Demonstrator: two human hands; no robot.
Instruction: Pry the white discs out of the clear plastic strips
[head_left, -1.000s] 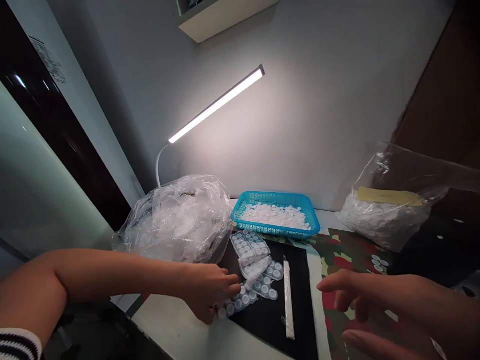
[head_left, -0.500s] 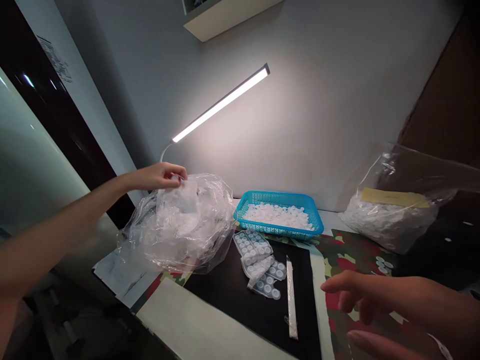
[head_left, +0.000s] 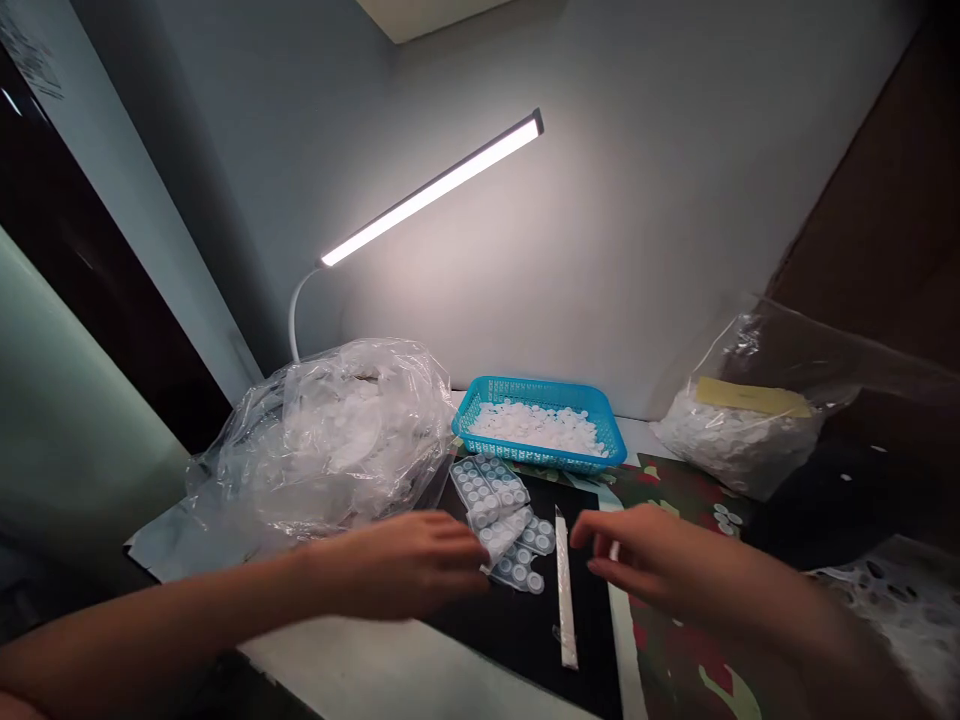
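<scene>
Overlapping sheets of round white pieces [head_left: 499, 505] lie on the black mat [head_left: 517, 640]. The left hand [head_left: 420, 565] is at their left edge; whether it pinches them cannot be told. The right hand [head_left: 637, 550], thumb and forefinger apart, hovers beside the white-handled knife [head_left: 566, 600].

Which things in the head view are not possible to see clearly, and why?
Head view:
Left hand: blurred; its back hides the palm.
Clear packs: overlapping; upper ones partly cover lower ones.
Overhead fixture: cut off by the top edge.
Yellow paper: any writing is too small.
</scene>
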